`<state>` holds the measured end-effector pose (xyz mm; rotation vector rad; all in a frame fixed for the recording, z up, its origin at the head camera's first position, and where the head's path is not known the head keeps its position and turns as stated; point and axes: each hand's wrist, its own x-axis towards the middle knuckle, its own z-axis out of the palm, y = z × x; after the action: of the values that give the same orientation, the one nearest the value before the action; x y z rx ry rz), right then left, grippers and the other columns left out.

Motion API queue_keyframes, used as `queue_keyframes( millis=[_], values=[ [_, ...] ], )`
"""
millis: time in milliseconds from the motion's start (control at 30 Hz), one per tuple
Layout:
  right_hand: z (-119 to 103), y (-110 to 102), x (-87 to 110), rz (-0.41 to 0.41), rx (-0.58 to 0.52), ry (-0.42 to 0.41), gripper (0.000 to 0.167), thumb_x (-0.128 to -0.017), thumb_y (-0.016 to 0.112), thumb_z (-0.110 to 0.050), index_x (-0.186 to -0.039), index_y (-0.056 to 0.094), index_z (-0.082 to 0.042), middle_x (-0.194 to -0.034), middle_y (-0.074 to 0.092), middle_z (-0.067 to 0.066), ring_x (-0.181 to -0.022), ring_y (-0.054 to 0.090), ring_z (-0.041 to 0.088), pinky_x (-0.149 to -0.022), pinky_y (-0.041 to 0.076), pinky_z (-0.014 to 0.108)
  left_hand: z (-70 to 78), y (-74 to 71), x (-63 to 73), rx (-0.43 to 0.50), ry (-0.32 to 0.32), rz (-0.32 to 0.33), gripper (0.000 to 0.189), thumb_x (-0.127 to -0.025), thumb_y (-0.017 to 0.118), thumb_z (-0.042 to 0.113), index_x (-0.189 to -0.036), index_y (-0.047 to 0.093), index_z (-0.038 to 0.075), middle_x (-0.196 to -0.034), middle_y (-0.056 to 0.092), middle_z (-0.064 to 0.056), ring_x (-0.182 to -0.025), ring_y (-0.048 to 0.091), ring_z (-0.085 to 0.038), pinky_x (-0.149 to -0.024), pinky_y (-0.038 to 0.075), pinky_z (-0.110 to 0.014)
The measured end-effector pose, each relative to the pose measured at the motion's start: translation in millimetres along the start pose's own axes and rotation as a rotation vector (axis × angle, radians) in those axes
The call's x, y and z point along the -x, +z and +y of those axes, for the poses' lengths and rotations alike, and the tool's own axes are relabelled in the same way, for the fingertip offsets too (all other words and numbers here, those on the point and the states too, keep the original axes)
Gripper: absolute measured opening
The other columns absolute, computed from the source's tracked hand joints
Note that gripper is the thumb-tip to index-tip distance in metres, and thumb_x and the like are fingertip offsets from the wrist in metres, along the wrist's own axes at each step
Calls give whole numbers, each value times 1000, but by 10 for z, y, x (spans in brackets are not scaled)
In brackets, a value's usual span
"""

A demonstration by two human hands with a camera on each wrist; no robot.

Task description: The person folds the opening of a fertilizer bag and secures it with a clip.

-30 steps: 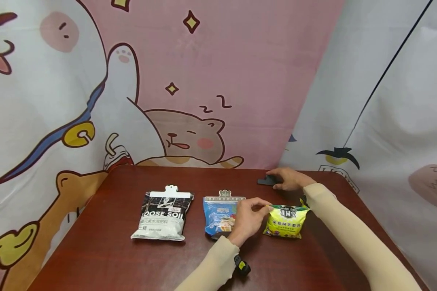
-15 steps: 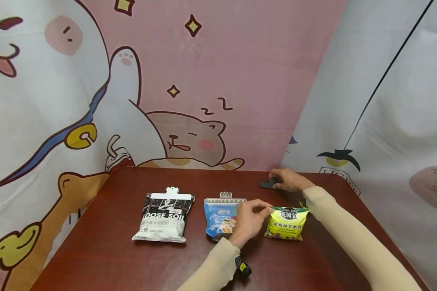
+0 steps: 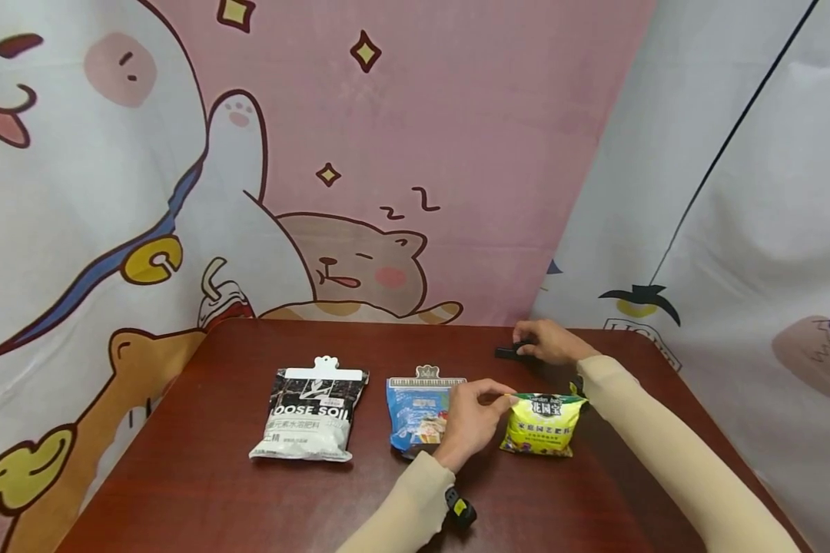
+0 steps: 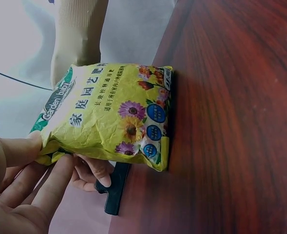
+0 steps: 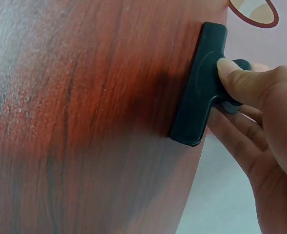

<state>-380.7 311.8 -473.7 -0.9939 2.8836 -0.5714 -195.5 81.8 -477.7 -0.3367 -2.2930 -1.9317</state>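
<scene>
My left hand [image 3: 473, 418] pinches the upper left corner of a yellow and green fertilizer bag [image 3: 541, 430], which stands upright on the table. In the left wrist view, thumb and fingers grip the edge of that bag [image 4: 114, 114], whose front shows printed flowers. Behind it, near the table's far edge, my right hand [image 3: 552, 342] holds a black bag clip [image 3: 508, 352]. The right wrist view shows the thumb pressing one handle of the clip [image 5: 199, 87], with fingers behind the other. The clip is apart from the bag.
A black and white soil bag [image 3: 311, 418] with a white clip [image 3: 325, 369] lies at the left. A blue bag [image 3: 415, 415] with a silver clip [image 3: 427, 375] lies in the middle, partly behind my left hand. All lie on the brown table [image 3: 249, 507].
The black clip has turned slightly in my right hand, its wide face showing less in the head view. My left hand stays at the yellow bag's corner.
</scene>
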Motion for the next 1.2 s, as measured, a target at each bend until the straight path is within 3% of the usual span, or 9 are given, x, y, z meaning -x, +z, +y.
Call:
queue_keyframes(
  millis=[300,567,733,1000,1200],
  values=[
    [-12,-42,38,-3,-59,115,39,-88,81,-15,-123,70,-1,-108,74,14,-100,70,31,-86,58,50,4,-1,10,6,6,1,6,-92,78,21,-94,83,23,-92,78,7,-79,67,0,-68,53,-19],
    [-53,-101,96,-2,-110,160,31,-92,78,-18,-119,74,-2,-110,76,13,-97,70,24,-84,58,45,-4,3,8,13,-2,-4,6,-93,78,21,-94,83,24,-92,79,7,-78,68,0,-68,53,-19],
    [-103,-138,154,35,-121,170,31,-93,76,-15,-120,74,0,-114,76,15,-100,71,27,-86,59,48,-5,10,0,16,-5,1,5,-92,79,21,-93,83,24,-91,79,8,-79,68,1,-67,52,-18],
    [-113,-186,234,39,-131,155,27,-91,77,-9,-116,75,0,-110,76,13,-96,72,26,-83,60,48,0,7,12,20,-7,0,7,-92,78,19,-92,83,24,-91,79,8,-80,68,1,-68,53,-18],
    [-107,-238,258,69,-132,165,26,-90,78,-9,-115,76,-2,-105,77,9,-88,72,19,-78,60,41,11,11,12,14,-14,-6,6,-92,78,22,-93,83,24,-92,78,9,-83,68,-1,-69,52,-19]
  ],
)
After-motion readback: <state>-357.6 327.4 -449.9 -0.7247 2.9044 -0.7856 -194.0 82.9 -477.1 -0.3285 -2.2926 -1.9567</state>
